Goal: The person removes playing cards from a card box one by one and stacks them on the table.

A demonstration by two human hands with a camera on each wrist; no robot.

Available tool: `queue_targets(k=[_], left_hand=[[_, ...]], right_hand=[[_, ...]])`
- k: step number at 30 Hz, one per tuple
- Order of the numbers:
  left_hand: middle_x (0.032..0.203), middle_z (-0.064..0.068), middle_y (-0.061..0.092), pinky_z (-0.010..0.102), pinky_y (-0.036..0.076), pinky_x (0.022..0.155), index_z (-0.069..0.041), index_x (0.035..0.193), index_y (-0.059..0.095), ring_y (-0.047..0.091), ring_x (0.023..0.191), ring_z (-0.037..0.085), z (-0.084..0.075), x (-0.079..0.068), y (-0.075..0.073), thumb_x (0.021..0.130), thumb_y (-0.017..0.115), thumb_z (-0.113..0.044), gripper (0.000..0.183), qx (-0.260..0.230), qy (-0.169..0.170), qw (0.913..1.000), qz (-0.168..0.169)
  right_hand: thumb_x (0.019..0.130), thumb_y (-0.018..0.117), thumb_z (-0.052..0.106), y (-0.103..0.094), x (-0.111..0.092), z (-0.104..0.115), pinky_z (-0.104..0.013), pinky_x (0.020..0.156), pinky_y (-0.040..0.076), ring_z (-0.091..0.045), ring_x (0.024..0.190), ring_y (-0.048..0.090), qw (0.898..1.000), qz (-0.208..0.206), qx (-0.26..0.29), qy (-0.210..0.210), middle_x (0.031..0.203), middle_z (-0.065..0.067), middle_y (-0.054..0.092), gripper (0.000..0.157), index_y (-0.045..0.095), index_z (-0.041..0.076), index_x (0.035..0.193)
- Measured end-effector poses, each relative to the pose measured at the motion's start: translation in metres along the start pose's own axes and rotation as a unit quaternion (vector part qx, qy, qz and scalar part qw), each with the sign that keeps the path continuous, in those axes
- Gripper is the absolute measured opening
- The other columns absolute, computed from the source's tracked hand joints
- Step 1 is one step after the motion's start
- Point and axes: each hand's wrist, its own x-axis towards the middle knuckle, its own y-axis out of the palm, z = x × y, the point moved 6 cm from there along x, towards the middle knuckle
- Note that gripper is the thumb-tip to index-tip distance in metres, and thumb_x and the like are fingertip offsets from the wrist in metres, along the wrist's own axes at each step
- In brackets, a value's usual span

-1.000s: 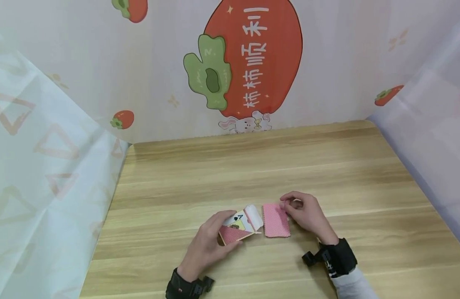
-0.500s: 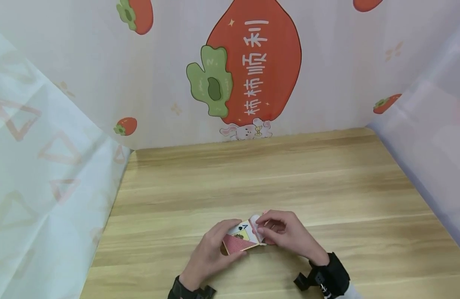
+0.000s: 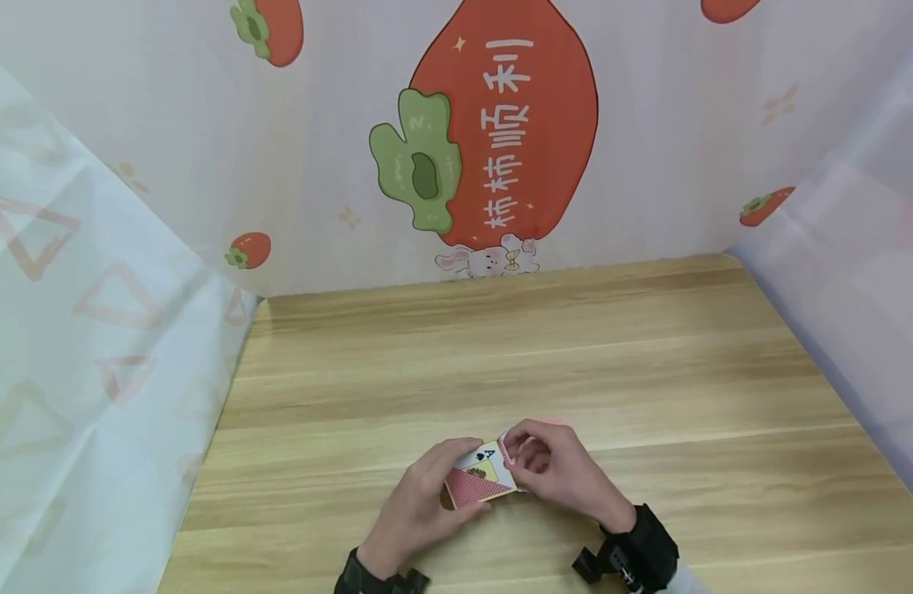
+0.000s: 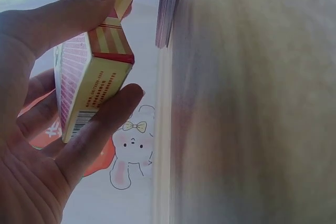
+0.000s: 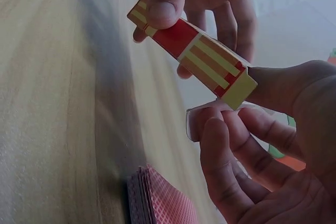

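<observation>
My left hand grips a small playing-card box by its sides, thumb on one narrow side. Its face shows an ace of spades above a red checked triangle. The box's printed end with a barcode faces the left wrist camera. At the box's other end, my right hand pinches the white end flap between thumb and fingers. A deck of pink-backed playing cards lies on the table behind the right hand, which hides most of it in the head view.
The wooden table extends around both hands. A white printed backdrop rises behind it, and pale sheets hang at the left and right.
My right hand has left the deck, moved left to the box and taken hold of its end flap. The left hand keeps its grip on the box. The head view has tilted slightly.
</observation>
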Motion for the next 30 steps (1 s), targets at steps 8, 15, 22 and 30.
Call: queue_targets(k=[8,15,22,30], left_hand=[[0.136,-0.004,0.062,0.03,0.056,0.091,-0.011,0.144,0.054,0.062,0.116,0.009,0.004,-0.001,0.003,0.076,0.09,-0.03,0.079,-0.005,-0.035,0.9989,0.031],[0.138,-0.004,0.06,0.033,0.056,0.093,-0.008,0.144,0.054,0.062,0.117,0.009,0.004,-0.001,0.006,0.078,0.088,-0.028,0.077,-0.023,-0.047,0.9973,0.052],[0.137,-0.006,0.06,0.03,0.057,0.091,-0.011,0.143,0.054,0.061,0.115,0.007,0.005,-0.001,0.005,0.079,0.087,-0.026,0.073,-0.018,-0.047,0.9977,0.046],[0.135,-0.009,0.06,0.029,0.056,0.091,-0.012,0.14,0.056,0.06,0.114,0.004,0.007,-0.001,0.003,0.078,0.088,-0.026,0.071,-0.014,-0.056,0.9978,0.031]], right_hand=[[0.088,0.075,0.0,0.0,0.0,-0.005,-0.029,0.066,0.061,-0.012,0.077,0.072,0.998,0.007,0.027,0.054,0.098,-0.008,0.071,0.023,0.07,0.006,0.11],[0.088,0.077,0.005,0.001,0.001,-0.004,-0.029,0.066,0.061,-0.013,0.075,0.071,0.997,-0.002,0.04,0.066,0.097,-0.009,0.072,0.02,0.07,0.004,0.107],[0.09,0.078,0.014,-0.001,0.0,-0.005,-0.03,0.065,0.062,-0.015,0.075,0.073,0.997,0.0,0.048,0.065,0.094,-0.008,0.073,0.015,0.07,0.007,0.102],[0.092,0.076,0.018,-0.01,0.0,-0.005,-0.031,0.069,0.062,-0.014,0.079,0.074,0.996,-0.005,0.04,0.077,0.093,-0.007,0.072,0.013,0.071,0.009,0.099]])
